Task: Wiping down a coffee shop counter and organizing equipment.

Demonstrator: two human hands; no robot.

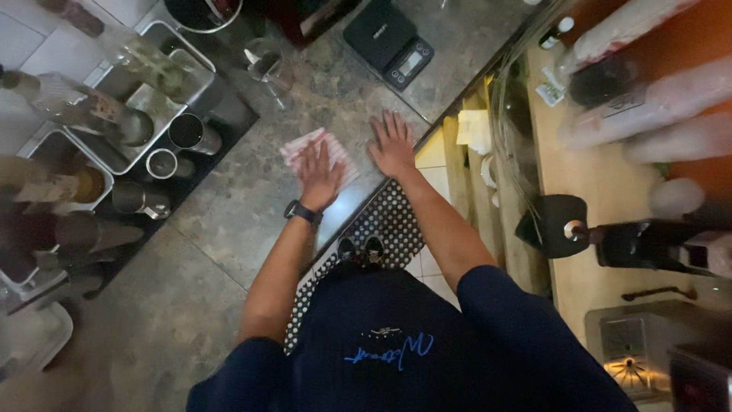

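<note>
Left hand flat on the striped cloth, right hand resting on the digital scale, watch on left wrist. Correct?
One error: the right hand lies flat on the bare stone counter, apart from the digital scale, as the head view shows. The left hand does press the striped cloth, watch on that wrist.

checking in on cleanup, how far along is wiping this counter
Mid-wipe, it seems. The left hand presses flat on a red-and-white striped cloth on the grey stone counter; the right hand rests flat and bare beside it. The counter near the hands looks free of clutter. The black digital scale and metal cups sit further off; whether those areas are wiped cannot be told.
</note>
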